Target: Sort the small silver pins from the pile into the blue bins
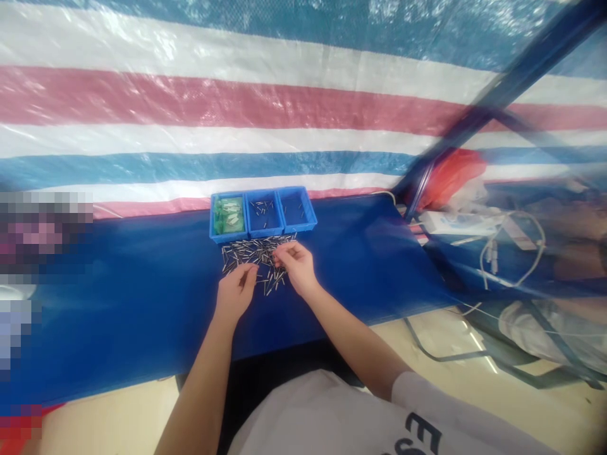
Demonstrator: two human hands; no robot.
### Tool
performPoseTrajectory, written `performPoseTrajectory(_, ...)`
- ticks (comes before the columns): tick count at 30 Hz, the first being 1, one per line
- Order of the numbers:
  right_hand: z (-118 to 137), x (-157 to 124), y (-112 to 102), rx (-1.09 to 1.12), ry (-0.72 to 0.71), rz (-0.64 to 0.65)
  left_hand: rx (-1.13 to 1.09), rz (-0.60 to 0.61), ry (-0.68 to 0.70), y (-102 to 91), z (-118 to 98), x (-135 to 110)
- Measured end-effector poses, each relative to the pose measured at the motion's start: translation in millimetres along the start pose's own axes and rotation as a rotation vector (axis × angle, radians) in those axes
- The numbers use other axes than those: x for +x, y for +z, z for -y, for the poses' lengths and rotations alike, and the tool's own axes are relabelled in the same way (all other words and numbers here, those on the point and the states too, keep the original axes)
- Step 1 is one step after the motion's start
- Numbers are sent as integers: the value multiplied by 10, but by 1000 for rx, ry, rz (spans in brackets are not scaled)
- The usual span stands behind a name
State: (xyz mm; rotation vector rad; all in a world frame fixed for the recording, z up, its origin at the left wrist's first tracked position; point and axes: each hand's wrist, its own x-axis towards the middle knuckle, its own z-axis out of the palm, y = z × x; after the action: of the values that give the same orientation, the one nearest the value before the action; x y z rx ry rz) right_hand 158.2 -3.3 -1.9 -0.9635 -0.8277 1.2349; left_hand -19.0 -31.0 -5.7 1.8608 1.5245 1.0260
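Observation:
A loose pile of thin, dark and silvery metal pins (241, 251) lies on the blue surface in front of me. My left hand (236, 289) is at the pile's near left edge, thumb and fingertips pinched together. Over the pile's right side is my right hand (298, 264), its thumb and forefinger also closed in a pinch. Whatever either pinch holds is too small to make out. Just behind the pile stand three joined blue bins: a left bin (228, 239) with pale pieces in a green bag (222, 218), a middle bin (264, 232) and a right bin (313, 221) with scattered pins.
The blue table (142, 291) extends to both sides. Behind it hangs a striped plastic sheet (213, 95). At the right are a dark slanted frame bar (455, 126), a red bag (450, 180) and a white cable loop (544, 240). Blurred blocks hide the far left.

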Motion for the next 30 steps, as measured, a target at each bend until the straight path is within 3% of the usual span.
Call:
performPoseTrajectory(3,19,134,-86,157,4,-200,8,-5,2,9,3,-3)
performPoseTrajectory(9,114,287,-221,249,14,-103,27,-11,7,18,13,-2)
performPoseTrajectory(11,105,280,-237,134,-35,-123,41,-14,9,16,11,3)
performPoseTrajectory(14,83,223,-236,-255,-163,-129,56,-12,21,14,2,8)
performPoseTrajectory(17,64,147,-209,-726,-336,-13,68,-13,28,12,-12,10)
performPoseTrajectory(20,20,92,-171,-1038,-440,114,80,-17,41,10,-20,10)
performPoseTrajectory(24,-58,67,-144,-1209,-444,148,80,-17,36,15,-17,11)
performPoseTrajectory(30,-95,75,-145,-1214,-452,132,88,-10,34,18,-5,3)
